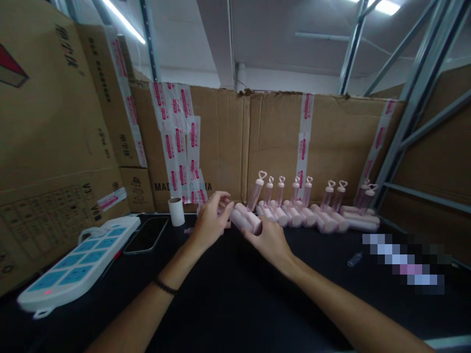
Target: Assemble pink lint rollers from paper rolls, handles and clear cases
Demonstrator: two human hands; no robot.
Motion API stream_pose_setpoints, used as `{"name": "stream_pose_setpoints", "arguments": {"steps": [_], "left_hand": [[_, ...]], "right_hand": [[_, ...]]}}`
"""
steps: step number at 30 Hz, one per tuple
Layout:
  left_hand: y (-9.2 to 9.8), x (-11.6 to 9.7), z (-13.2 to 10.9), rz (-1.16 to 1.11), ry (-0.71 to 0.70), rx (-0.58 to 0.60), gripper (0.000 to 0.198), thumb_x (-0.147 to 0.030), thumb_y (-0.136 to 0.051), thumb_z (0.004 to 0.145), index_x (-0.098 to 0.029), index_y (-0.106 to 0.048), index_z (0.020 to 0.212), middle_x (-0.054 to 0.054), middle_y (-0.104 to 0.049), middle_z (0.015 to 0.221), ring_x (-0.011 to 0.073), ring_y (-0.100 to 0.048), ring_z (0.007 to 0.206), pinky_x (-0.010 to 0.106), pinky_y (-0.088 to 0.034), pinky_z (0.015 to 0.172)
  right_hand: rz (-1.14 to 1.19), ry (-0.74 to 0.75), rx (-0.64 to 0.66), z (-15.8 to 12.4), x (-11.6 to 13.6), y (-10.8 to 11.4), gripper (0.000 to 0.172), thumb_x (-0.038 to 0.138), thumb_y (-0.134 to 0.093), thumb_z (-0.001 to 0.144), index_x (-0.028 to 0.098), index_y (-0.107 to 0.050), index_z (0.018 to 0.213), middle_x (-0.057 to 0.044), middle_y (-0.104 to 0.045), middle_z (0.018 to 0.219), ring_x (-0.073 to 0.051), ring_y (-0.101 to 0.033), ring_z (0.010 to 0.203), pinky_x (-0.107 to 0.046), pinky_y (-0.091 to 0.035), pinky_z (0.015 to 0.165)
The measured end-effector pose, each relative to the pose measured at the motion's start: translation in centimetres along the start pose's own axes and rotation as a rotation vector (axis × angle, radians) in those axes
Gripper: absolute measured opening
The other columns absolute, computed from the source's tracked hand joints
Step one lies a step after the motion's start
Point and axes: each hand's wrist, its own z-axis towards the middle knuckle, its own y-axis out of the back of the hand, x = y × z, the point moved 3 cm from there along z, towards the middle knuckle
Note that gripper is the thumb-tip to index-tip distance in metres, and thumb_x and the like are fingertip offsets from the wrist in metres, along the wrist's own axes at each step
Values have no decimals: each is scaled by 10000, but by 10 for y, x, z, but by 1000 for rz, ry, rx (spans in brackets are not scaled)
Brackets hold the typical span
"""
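My right hand (271,243) is closed around a pale pink twin-cylinder piece (246,218), held tilted a little above the black table. Just behind it a clear pinkish tube with a heart-shaped loop on top (255,193) leans to the right; whether the two are joined I cannot tell. My left hand (213,218) is at the piece's left end, fingers loosely curled and thumb apart, with nothing visible in its grasp. Small pink parts (228,223) show partly behind that hand. To the right, several similar pink twin-cylinder pieces (327,218) lie in a row, heart-topped tubes rising from them.
On the left lie a white power strip (83,262) with blue sockets and a dark phone (146,235). A white cardboard roll (176,212) stands near the back. Taped cardboard (224,142) walls the table (228,304). A small clear tube (354,259) lies right, beside a pixelated patch.
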Motion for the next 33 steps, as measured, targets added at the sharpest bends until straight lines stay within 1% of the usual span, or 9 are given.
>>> {"name": "stream_pose_setpoints", "arguments": {"steps": [4,8,10,12,16,19,23,26,33], "left_hand": [[-29,7,-19,103,-26,183,196,-264,-566,931,-194,-643,1097,78,-665,1012,222,-656,904,380,-537,836],[-51,20,-36,100,6,290,280,-219,-575,899,-210,-660,1167,94,-661,1093,225,-667,923,361,-546,823],[-57,25,-42,109,24,337,306,-238,-581,906,-199,-675,1195,108,-660,1100,238,-675,938,372,-546,836],[-61,29,-45,115,37,362,396,-294,-607,917,-210,-654,1301,115,-664,1117,251,-681,964,385,-540,873],[-69,36,-45,147,77,361,559,-376,-680,893,-213,-591,1421,123,-676,1136,265,-686,982,387,-535,884],[-78,42,-41,192,94,340,499,-340,-661,911,-191,-623,1385,132,-701,1106,276,-683,984,411,-530,892],[-89,51,-33,189,90,311,439,-225,-652,898,-184,-662,1335,156,-727,1182,294,-681,1052,459,-504,977],[-95,57,-26,156,89,308,474,-207,-660,887,-209,-650,1360,153,-729,1239,289,-695,1083,449,-516,991],[-106,59,-17,114,73,295,537,-178,-685,845,-231,-645,1378,138,-756,1200,295,-721,1079,446,-551,983]], "right_hand": [[-150,-43,59,4,-9,-4,383,547,-693,883,171,-633,924,-125,-741,867,-312,-740,843,-355,-499,715],[-254,-34,149,1,-7,-10,343,418,-689,926,116,-613,1070,-177,-747,1004,-342,-751,943,-367,-519,765],[-251,-11,207,-1,-4,-11,317,350,-676,940,96,-602,1115,-193,-744,1042,-345,-749,984,-367,-522,790],[-253,-2,254,-2,-3,-8,322,298,-685,925,87,-600,1153,-201,-743,1060,-348,-744,1002,-375,-524,802],[-345,-16,269,1,-7,9,299,323,-697,900,123,-659,1119,-208,-744,1094,-369,-722,1050,-405,-520,828],[-386,-37,232,7,-14,24,296,395,-646,931,144,-706,1075,-206,-752,1078,-377,-721,1032,-427,-517,817],[-395,-75,220,15,-26,35,259,375,-606,946,165,-743,1013,-191,-759,1051,-365,-717,1034,-431,-505,834],[-388,-86,249,18,-37,33,241,336,-582,946,172,-743,1019,-180,-757,1053,-349,-713,1038,-423,-499,845],[-336,-35,280,20,-49,16,243,238,-562,933,138,-713,1095,-209,-736,1116,-351,-708,1052,-414,-500,836]]}}
